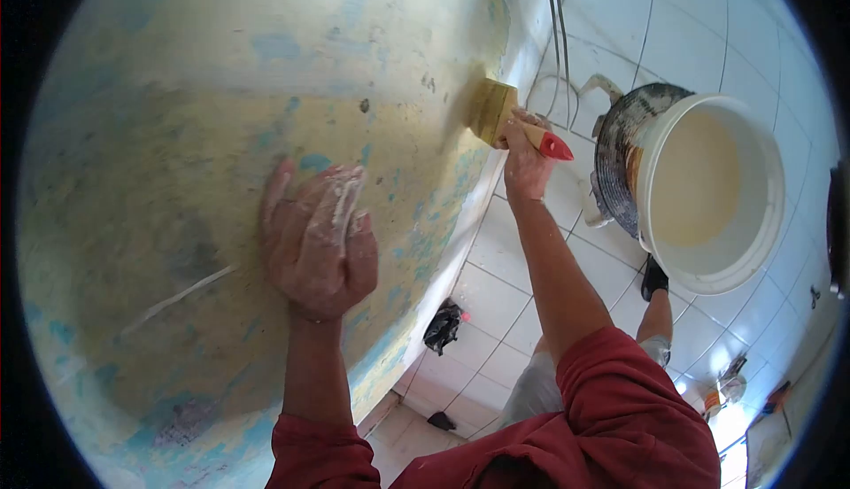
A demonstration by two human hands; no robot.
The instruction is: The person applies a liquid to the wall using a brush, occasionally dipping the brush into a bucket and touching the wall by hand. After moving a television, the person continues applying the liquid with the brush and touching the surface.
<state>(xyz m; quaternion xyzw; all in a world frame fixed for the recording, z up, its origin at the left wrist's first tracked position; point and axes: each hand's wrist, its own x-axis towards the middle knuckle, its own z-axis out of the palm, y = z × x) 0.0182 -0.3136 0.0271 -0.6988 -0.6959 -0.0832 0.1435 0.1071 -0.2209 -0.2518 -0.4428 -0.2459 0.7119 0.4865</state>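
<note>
Against the patchy yellow and blue-green wall (212, 161) is my left hand (320, 239), its fingers smeared with white and nothing gripped in them. My right hand (529, 154) is wrapped round the handle of a wide brush (492, 112) with a red handle end. The brush's bristle end meets the wall near its edge. To the right of my right hand, a white bucket (761, 232) holds a pale cream liquid (698, 179).
The bucket rests on a dark round support (620, 166). Grey cables (560, 28) hang beside the wall. A black plastic bag (443, 326) lies on the white tiled floor (505, 245). Several small items sit at the lower right.
</note>
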